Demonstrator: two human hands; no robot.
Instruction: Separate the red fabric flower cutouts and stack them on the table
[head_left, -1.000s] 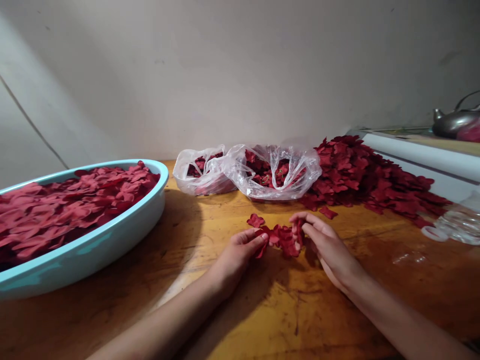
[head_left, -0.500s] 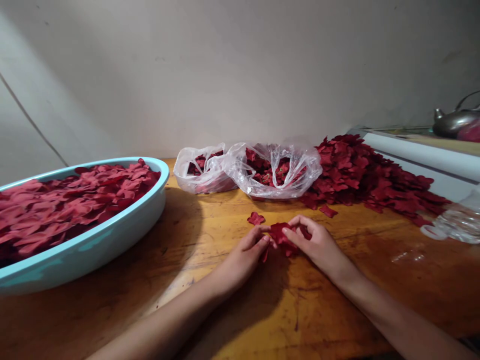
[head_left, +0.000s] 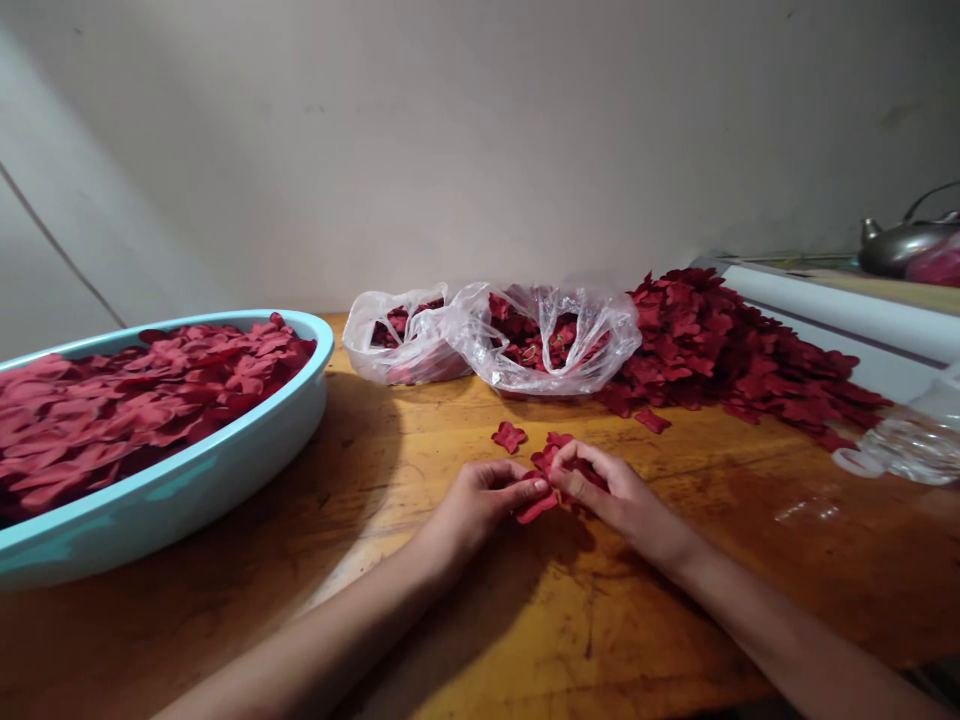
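Red fabric petals sit bunched between your two hands at the middle of the wooden table. Your left hand pinches one petal at the fingertips, its lower edge hanging out below the thumb. Your right hand is curled around the small clump, fingers closed over it and touching the left fingertips. Both hands rest low, at or just above the tabletop; whether the petals are being pulled apart or pressed together cannot be told.

Just beyond your hands, a single loose petal lies flat on the wood, apart from the clump.

Judge progress from the stock around you:

- To your left, the light blue basin is heaped with petals close to its rim. This looks like the processed lot, and it is large.
- Against the wall, two clear plastic bags stand open, touching side by side, each holding more red pieces.
- To the right of the bags, a loose pile spreads over the table toward a white ledge, with one stray piece at its near edge.

The pile and both bags are substantial, so treat the work as well advanced but far from finished. At far right, clear plastic items lie on the table, and a metal kettle sits on the ledge.
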